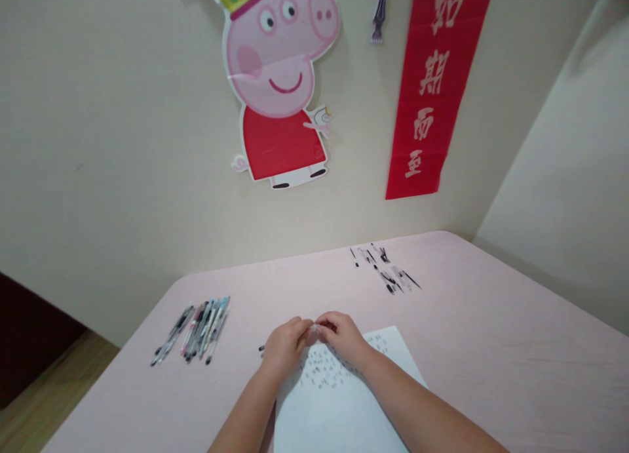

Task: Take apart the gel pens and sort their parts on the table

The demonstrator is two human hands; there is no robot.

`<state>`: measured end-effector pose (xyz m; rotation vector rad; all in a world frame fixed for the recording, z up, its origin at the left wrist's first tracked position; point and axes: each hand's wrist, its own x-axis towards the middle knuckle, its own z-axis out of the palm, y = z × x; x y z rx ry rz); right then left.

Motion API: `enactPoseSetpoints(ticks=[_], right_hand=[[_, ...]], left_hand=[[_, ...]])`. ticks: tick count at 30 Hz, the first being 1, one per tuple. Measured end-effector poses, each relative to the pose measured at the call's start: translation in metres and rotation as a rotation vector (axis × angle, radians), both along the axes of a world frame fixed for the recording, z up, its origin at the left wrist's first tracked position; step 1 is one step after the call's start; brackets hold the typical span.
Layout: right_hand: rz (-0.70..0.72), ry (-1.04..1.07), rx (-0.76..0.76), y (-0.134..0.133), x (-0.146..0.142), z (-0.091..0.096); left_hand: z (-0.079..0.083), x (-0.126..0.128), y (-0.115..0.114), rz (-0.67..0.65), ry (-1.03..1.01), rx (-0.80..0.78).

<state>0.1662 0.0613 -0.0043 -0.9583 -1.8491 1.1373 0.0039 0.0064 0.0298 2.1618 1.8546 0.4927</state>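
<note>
My left hand (285, 345) and my right hand (341, 335) meet over the top edge of a white sheet of paper (344, 407) with scribbled marks. Both hands have their fingers curled together around a small clear part between them, likely a pen. A dark pen tip (262, 349) sticks out to the left of my left hand. The part between the fingertips is too small and blurred to name for sure.
A row of several pens (196, 328) lies on the pink table (491, 348) at the left. Several scattered pen parts (386, 269) lie at the back near the wall. A cartoon pig sticker (280, 86) and a red banner (432, 86) hang on the wall.
</note>
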Motion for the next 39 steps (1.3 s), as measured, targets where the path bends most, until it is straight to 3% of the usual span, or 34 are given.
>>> enactPoseSetpoints(ticks=[5, 10, 15, 21, 25, 29, 34, 39], right_hand=[[-0.004, -0.007, 0.02, 0.002, 0.0, -0.003], [-0.049, -0.001, 0.056, 0.007, 0.001, -0.008], [-0.198, -0.079, 0.132, 0.012, 0.008, -0.006], [-0.34, -0.268, 0.302, 0.017, 0.016, -0.006], [-0.352, -0.325, 0.315, 0.018, 0.017, -0.007], [-0.36, -0.32, 0.345, 0.018, 0.016, -0.008], [-0.379, -0.295, 0.367, 0.02, 0.016, -0.01], [-0.363, -0.291, 0.362, 0.02, 0.015, -0.01]], left_hand=[[-0.003, -0.002, 0.002, -0.035, -0.023, 0.026], [-0.011, -0.007, 0.005, 0.015, -0.046, 0.083], [-0.016, -0.011, 0.006, 0.09, -0.076, 0.103], [-0.018, -0.011, 0.006, 0.033, -0.148, 0.188], [-0.013, -0.012, 0.007, -0.005, -0.25, 0.312], [0.0, -0.012, 0.006, 0.079, -0.31, 0.431], [0.006, -0.01, 0.007, 0.244, -0.67, 0.403], [-0.006, -0.006, 0.012, 0.454, -1.141, 0.271]])
